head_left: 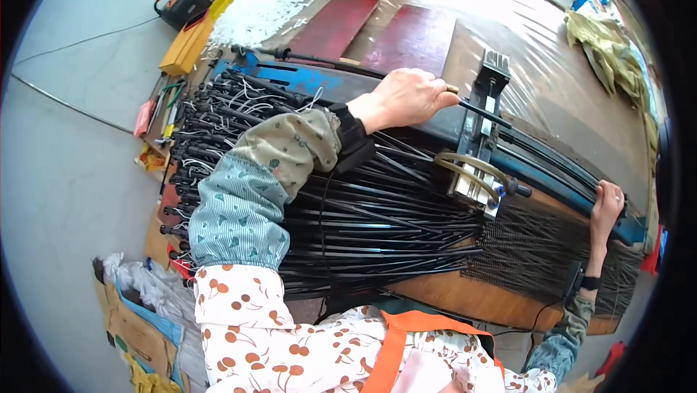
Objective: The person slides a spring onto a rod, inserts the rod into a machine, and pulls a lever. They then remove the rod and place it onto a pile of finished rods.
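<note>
My left hand (412, 98) is closed around a dark rod (483, 111) just left of a metal clamp fixture (488, 91). A small brass-coloured tip shows at its fingers. From there the rod runs right, past the fixture, toward a ribbed, spring-like length (552, 152) along a blue rail (537, 164). At the rail's far right end, my right hand (607, 208) has its fingers bent down against the rail; what they pinch is too small to make out. Below my left forearm lies a thick bundle of long black rods (377, 237) with black fittings (210, 120) and white ties at their left ends.
A curved tan hose (465, 163) loops around the fixture's front. Dark thin springy strands (537, 248) spread over the wooden bench at the right. Beyond the rail lie dark red boards (410, 37) and a heap of small white pieces (261, 8). A yellow box (190, 44) stands at far left.
</note>
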Demonstrator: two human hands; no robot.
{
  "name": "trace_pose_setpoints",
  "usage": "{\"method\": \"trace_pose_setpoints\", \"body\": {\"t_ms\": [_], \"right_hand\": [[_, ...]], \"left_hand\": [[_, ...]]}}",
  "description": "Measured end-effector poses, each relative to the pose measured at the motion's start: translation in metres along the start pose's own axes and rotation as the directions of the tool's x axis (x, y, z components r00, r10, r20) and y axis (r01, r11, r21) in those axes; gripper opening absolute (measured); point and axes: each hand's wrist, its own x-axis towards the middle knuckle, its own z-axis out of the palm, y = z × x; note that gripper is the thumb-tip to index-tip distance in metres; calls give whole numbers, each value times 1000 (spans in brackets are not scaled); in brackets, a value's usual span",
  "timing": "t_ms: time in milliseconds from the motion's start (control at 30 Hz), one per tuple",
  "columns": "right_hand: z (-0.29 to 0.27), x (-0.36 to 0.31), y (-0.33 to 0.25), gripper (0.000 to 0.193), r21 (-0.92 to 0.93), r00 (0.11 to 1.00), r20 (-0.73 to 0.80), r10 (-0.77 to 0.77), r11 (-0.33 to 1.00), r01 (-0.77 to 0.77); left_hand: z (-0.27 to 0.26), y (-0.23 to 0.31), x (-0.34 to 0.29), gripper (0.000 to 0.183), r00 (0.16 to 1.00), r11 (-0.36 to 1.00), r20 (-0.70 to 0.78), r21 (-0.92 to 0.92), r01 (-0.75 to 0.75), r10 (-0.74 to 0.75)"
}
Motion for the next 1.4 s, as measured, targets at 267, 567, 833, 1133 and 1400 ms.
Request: {"method": "trace_pose_setpoints", "body": {"t_ms": [267,567,833,1133,1400], "right_hand": [[18,-2,-2,10,82,996,-15,93,992,-91],[18,-9,-1,10,75,990,-44,132,989,-128],[-33,25,-133,37,71,996,-21,-86,994,88],[-30,0,-182,30,328,999,23,-40,944,30],[-1,5,-207,29,713,993,79,-86,702,4]], "left_hand": [[8,6,3,31,995,977,17,-187,104,-103],[18,8,-2,23,986,959,-107,-267,97,-129],[17,8,4,18,989,992,112,-74,101,-92],[13,18,15,18,974,986,172,-59,159,-147],[15,17,6,15,978,982,143,-85,167,-153]]}}
